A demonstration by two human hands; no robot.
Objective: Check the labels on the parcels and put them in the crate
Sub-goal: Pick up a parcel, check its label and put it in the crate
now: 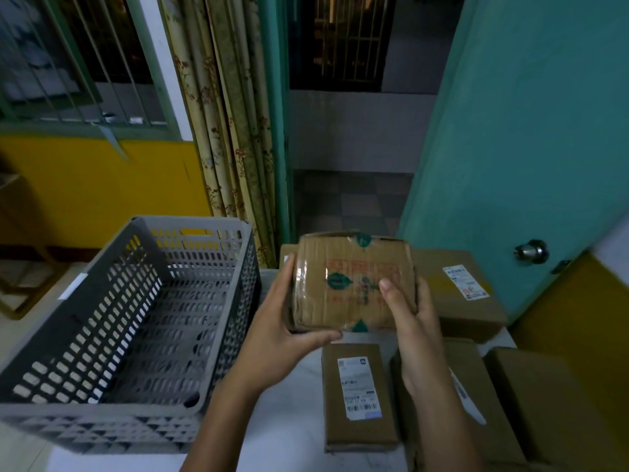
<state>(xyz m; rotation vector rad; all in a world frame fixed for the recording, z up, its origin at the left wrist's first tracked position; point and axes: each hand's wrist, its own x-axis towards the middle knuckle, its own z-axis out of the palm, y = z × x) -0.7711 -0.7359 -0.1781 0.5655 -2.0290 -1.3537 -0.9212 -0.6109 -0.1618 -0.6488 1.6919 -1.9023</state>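
Hands meet at the centre of the view, both gripping one brown cardboard parcel wrapped in clear tape, printed in red and green, and holding it up above the worktop. The left hand clasps the parcel's nine o'clock side, fingers curled round the edge and thumb laid along its lower rim. The right hand grips the three o'clock side, its thumb pressed on the printed face and its fingers hidden behind the parcel. No white label is visible on the face turned to the camera.

At six o'clock from the held parcel, a narrow brown cardboard box with a white barcode label lies flat on the white worktop. At four o'clock a larger brown box lies partly hidden by the right forearm, with a plain brown box just beside it. At two o'clock sits a brown box with a white printed label.

At nine o'clock stands the grey perforated plastic crate, open at the top, with no parcel visible inside. Beyond, at twelve o'clock, are a floral curtain and a teal door.
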